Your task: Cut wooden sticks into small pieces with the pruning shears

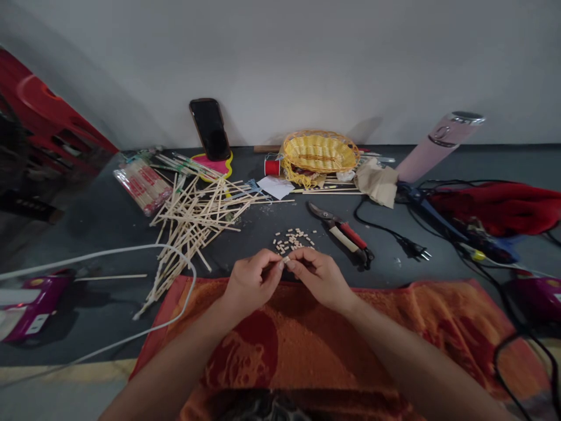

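Note:
My left hand (255,279) and my right hand (319,277) meet above the front of the dark table. Between their pinched fingertips is a small pale wooden stick piece (286,259), and both hands grip it. Just beyond the fingers lies a scatter of short cut wooden pieces (294,237). To the right of these rest pruning shears (340,233) with red and white handles. A loose heap of long thin wooden sticks (199,216) spreads to the left. Under my forearms is an orange and red towel (315,333).
A yellow wicker basket (322,153), a red thread spool (272,168) and a phone (209,130) stand at the back. A pink flask (432,149) leans right, near a black plug (414,248). Packaged sticks (142,186) lie left; a white cable (131,248) crosses there.

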`<state>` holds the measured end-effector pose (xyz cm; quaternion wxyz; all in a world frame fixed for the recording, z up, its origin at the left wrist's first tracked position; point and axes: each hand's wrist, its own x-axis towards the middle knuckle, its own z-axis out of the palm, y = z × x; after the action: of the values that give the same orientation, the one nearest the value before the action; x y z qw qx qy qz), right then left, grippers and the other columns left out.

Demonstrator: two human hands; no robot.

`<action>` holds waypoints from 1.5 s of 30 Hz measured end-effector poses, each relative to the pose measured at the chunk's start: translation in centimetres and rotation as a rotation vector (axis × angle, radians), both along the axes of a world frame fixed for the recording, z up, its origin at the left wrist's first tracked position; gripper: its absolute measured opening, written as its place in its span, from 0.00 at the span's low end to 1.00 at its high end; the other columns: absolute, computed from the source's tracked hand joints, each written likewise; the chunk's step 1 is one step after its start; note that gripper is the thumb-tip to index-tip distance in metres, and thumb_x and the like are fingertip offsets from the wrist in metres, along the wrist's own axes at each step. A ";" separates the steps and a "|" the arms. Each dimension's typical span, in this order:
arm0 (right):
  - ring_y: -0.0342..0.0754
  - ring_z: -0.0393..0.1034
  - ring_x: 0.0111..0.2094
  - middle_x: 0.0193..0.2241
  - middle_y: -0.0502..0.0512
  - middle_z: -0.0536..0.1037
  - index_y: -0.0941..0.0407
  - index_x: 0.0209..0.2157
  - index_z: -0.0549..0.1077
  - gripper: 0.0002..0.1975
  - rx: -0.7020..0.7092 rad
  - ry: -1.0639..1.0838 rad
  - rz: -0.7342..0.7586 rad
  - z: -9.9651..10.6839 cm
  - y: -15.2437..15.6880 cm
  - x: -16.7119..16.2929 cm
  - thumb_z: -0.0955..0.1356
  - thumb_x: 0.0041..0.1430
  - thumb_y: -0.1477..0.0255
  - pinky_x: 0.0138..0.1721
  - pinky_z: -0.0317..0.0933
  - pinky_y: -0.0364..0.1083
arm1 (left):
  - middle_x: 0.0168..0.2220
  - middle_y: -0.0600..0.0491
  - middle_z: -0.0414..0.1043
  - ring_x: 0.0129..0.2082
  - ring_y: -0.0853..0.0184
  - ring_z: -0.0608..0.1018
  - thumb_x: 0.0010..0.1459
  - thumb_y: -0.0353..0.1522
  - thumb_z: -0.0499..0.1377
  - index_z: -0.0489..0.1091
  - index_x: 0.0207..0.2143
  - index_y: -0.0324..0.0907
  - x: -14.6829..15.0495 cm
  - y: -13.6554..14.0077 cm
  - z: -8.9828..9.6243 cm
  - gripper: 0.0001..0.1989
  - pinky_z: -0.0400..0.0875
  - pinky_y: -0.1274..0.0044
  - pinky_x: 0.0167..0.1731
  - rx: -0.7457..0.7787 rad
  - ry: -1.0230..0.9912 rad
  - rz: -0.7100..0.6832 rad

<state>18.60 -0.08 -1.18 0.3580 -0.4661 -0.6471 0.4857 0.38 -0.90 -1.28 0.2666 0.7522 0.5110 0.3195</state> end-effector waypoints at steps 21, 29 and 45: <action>0.42 0.67 0.32 0.30 0.49 0.74 0.55 0.34 0.72 0.10 0.011 -0.005 0.015 0.0 0.1 0.1 0.64 0.63 0.64 0.35 0.60 0.42 | 0.27 0.55 0.75 0.24 0.73 0.75 0.61 0.33 0.54 0.71 0.35 0.41 0.0 0.0 0.4 0.07 0.65 0.81 0.27 0.029 0.029 -0.002; 0.42 0.67 0.31 0.30 0.50 0.74 0.55 0.34 0.72 0.09 0.002 0.003 0.018 0.1 0.1 0.1 0.64 0.62 0.65 0.33 0.61 0.42 | 0.28 0.55 0.76 0.24 0.73 0.74 0.62 0.34 0.54 0.70 0.36 0.41 0.0 0.0 0.2 0.07 0.65 0.81 0.26 0.024 0.014 -0.013; 0.43 0.69 0.34 0.31 0.50 0.76 0.54 0.34 0.73 0.07 0.035 0.009 0.020 -0.1 0.3 0.2 0.65 0.62 0.68 0.37 0.61 0.42 | 0.29 0.55 0.77 0.26 0.72 0.77 0.61 0.33 0.54 0.70 0.36 0.43 0.0 0.1 -0.2 0.07 0.68 0.81 0.29 0.001 0.005 -0.016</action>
<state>18.81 0.22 -1.26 0.3640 -0.4512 -0.6584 0.4799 0.41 -0.78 -1.47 0.2673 0.7571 0.5056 0.3158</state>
